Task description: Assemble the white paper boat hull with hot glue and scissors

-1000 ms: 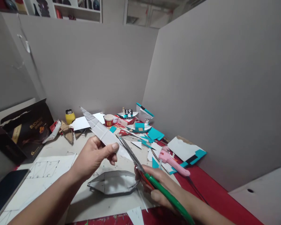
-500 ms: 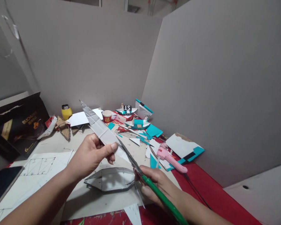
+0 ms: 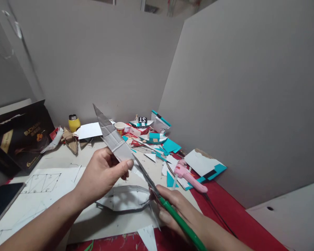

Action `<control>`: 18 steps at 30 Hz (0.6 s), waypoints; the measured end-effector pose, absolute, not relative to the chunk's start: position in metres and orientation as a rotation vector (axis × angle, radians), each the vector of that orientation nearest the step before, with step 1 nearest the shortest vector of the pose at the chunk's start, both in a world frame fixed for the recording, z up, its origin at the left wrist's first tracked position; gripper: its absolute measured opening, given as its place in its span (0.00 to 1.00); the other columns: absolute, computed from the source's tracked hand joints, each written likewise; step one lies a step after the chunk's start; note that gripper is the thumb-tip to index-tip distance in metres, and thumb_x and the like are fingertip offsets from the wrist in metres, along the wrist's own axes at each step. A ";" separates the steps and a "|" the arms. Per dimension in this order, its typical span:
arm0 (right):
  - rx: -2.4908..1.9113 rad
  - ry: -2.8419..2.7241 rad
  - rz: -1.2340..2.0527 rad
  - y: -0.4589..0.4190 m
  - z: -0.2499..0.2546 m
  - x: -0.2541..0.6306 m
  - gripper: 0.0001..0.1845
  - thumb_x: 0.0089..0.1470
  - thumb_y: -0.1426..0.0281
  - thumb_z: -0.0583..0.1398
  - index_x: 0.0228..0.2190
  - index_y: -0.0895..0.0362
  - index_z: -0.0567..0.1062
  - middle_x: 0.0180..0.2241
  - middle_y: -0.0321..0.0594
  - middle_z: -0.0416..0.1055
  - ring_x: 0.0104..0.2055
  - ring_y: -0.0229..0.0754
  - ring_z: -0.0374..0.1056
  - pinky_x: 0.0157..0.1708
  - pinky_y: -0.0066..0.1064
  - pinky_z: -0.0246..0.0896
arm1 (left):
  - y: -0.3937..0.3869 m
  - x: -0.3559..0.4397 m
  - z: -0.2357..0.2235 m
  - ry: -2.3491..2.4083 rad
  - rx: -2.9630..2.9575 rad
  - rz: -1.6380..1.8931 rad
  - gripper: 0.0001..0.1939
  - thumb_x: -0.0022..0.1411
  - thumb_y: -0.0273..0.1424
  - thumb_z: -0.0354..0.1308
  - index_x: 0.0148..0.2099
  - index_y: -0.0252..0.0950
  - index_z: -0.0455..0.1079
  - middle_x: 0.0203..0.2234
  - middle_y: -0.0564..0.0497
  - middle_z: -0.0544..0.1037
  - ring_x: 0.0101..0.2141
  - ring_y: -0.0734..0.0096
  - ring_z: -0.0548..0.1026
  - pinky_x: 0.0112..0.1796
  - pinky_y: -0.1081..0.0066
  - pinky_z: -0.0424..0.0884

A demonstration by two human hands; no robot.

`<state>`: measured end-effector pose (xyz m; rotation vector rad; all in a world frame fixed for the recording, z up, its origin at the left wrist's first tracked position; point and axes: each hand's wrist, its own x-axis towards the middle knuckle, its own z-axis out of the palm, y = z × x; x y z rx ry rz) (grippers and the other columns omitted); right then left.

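Observation:
My left hand [image 3: 107, 170] pinches a long, pointed piece of grey-white cardboard [image 3: 111, 134] between thumb and fingers, its tip angled up and away to the left. In my right hand [image 3: 175, 205] are green-handled scissors [image 3: 178, 223]. Their blades meet the lower right end of the cardboard, close to my left thumb; whether they are cutting through it I cannot tell. Below both hands a small boat-shaped cardboard hull [image 3: 127, 200] rests on the table, partly covered by the scissors and my right fingers. A white pointed offcut [image 3: 148, 237] lies at the table's front.
A pink glue gun [image 3: 189, 176] with a cord lies to the right among teal and white scraps. Small model boats [image 3: 154, 137], a paper cup [image 3: 119, 127] and a yellow jar [image 3: 74, 123] stand behind. On the left are a black box [image 3: 21, 139], a phone [image 3: 5, 202] and a drawn sheet [image 3: 47, 181].
The pointed cardboard has tilted a little more upright, its tip rising and moving slightly right. Both hands keep their grips, and the scissors have barely moved.

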<state>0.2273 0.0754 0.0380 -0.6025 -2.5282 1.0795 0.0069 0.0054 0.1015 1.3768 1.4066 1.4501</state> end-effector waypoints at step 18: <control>-0.617 -2.472 1.065 0.072 0.024 0.226 0.06 0.58 0.66 0.55 0.33 0.56 0.69 0.28 0.36 0.68 0.30 0.38 0.62 0.31 0.26 0.60 | 0.011 0.003 0.094 1.191 1.239 1.461 0.07 0.55 0.30 0.64 0.31 0.33 0.70 0.18 0.56 0.73 0.20 0.79 0.70 0.23 0.77 0.69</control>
